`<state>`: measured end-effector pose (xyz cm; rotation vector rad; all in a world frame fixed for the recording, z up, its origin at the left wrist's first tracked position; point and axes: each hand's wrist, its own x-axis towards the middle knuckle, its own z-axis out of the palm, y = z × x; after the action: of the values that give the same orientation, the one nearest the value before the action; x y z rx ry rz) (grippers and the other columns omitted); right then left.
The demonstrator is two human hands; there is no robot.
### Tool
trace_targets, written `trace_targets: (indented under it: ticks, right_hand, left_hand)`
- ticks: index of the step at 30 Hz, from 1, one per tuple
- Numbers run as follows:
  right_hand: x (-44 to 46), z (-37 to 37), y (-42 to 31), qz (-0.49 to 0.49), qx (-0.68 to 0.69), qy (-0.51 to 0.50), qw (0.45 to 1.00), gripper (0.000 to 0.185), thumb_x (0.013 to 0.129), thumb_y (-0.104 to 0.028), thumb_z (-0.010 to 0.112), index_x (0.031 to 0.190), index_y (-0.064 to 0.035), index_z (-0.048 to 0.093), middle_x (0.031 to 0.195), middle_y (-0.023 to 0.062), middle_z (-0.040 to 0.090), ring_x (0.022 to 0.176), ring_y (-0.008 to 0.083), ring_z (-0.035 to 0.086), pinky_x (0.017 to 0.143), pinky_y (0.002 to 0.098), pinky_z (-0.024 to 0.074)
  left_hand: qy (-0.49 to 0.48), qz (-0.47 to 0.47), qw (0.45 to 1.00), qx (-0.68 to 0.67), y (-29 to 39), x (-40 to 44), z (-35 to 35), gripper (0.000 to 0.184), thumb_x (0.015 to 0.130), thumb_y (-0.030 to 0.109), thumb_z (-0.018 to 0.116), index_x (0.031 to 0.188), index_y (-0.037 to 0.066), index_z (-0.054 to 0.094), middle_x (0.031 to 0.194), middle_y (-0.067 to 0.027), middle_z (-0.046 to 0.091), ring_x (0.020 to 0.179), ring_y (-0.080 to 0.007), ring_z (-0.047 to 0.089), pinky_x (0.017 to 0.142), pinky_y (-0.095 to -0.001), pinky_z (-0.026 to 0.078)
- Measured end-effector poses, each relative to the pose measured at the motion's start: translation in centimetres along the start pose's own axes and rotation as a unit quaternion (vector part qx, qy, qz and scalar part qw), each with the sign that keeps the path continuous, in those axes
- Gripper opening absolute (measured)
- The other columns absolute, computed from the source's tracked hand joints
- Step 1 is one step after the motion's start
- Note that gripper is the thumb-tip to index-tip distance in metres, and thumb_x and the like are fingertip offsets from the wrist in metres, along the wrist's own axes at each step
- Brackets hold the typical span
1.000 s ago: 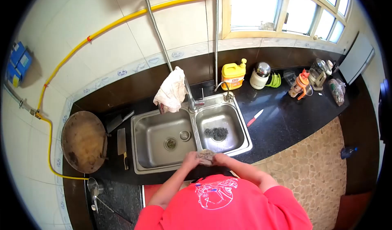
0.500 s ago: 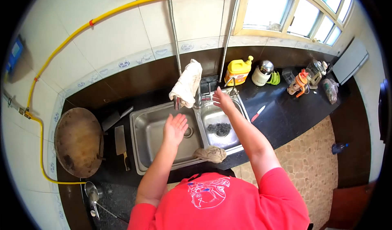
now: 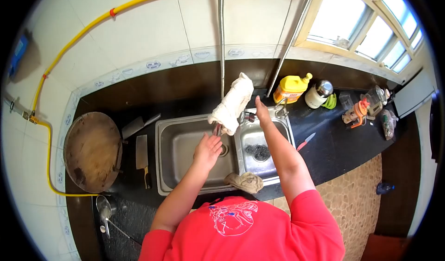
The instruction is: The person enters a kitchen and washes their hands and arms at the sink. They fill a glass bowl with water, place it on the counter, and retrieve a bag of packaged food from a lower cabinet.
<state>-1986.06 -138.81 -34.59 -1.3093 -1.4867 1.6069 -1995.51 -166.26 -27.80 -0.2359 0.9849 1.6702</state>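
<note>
Over the large basin of the steel sink (image 3: 160,168), my left hand (image 3: 207,150) is open, palm up, just below the faucet end that shows under a white cloth (image 3: 233,104). My right hand (image 3: 262,109) reaches up beside the faucet handle (image 3: 249,117), fingers apart from any held object; whether it touches the handle is unclear. The white cloth is draped over the faucet. A greyish wet cloth (image 3: 248,182) lies on the sink's front rim between my forearms. In the small basin sits a dark scouring pad (image 3: 257,151).
Left of the sink are a cleaver (image 3: 141,152), another broad blade (image 3: 133,127) and a large wok lid (image 3: 92,152). A red-handled knife (image 3: 306,141) lies to the right. Behind it stand a yellow jug (image 3: 293,88), a white flask (image 3: 318,94) and an orange-topped bottle (image 3: 356,113).
My hands let go of the greyish cloth, which now lies on the front rim, and moved up to the faucet area. The view has shifted slightly.
</note>
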Motion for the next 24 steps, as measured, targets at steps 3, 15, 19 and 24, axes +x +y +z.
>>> trace_targets:
  ticks: [3, 15, 19, 24]
  right_hand:
    - [-2.3, -0.2, 1.2, 0.020, 0.119, 0.005, 0.993, 0.047, 0.089, -0.049, 0.047, 0.105, -0.0057, 0.057, 0.091, 0.0025, 0.054, 0.087, 0.0129, 0.050, 0.074, 0.0298, 0.0416]
    - [-20.5, 11.2, 1.3, 0.268, 0.336, -0.085, 0.899, 0.050, 0.095, -0.044, 0.036, 0.115, -0.0005, 0.052, 0.105, 0.0111, 0.058, 0.090, 0.0206, 0.053, 0.079, 0.0335, 0.0429]
    - [-23.9, 12.7, 0.3, 0.254, 0.303, -0.100, 0.913, 0.061, 0.094, -0.048, 0.037, 0.124, 0.0037, 0.047, 0.120, 0.0129, 0.053, 0.106, 0.0218, 0.051, 0.088, 0.0304, 0.0407]
    - [-23.0, 13.0, -1.9, 0.277, 0.239, -0.138, 0.921, 0.061, 0.095, -0.045, 0.036, 0.131, 0.0041, 0.039, 0.131, 0.0128, 0.045, 0.117, 0.0210, 0.044, 0.095, 0.0317, 0.0358]
  left_hand:
    - [0.013, -0.006, 1.000, -0.010, -0.1, 1.1, -0.4, 0.059, 0.091, 0.049, 0.040, 0.126, 0.001, 0.043, 0.127, -0.0144, 0.045, 0.124, -0.0299, 0.035, 0.104, -0.0389, 0.022]
    - [0.116, 0.142, 0.949, 0.258, -5.9, 3.6, -1.3, 0.066, 0.091, 0.054, 0.039, 0.119, -0.004, 0.050, 0.114, -0.0172, 0.055, 0.103, -0.0247, 0.052, 0.090, -0.0339, 0.038]
    - [0.144, 0.052, 0.953, 0.263, -1.0, 2.0, -1.2, 0.095, 0.081, 0.076, 0.024, 0.126, -0.005, 0.044, 0.120, -0.0201, 0.052, 0.108, -0.0275, 0.050, 0.094, -0.0364, 0.037]
    - [0.123, 0.067, 0.976, 0.170, 0.7, 1.2, 0.8, 0.100, 0.079, 0.078, 0.020, 0.141, 0.000, 0.018, 0.146, -0.0175, 0.021, 0.135, -0.0268, 0.021, 0.109, -0.0357, 0.017]
